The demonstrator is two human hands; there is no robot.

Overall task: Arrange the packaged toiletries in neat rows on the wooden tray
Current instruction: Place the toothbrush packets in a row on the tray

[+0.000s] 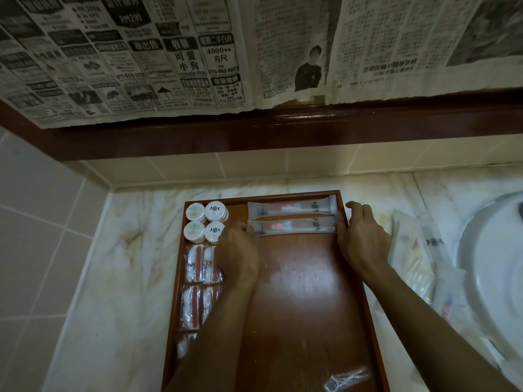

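Note:
A wooden tray (300,292) lies on the marble counter. Two long toothbrush packets lie across its far end: one (291,208) against the back rim, the second (294,226) just in front. My left hand (240,257) pinches the second packet's left end and my right hand (362,239) pinches its right end. Round white packaged soaps (206,220) sit stacked at the tray's far left corner. Small clear packets with white and red contents (198,281) run in a column down the left side. Another clear packet (348,377) lies at the near right.
More clear packets (416,250) lie in a loose pile on the counter right of the tray. A white basin (495,273) is at the far right. Tiled walls close the corner behind and left, under a dark wooden ledge (283,128) hung with newspaper.

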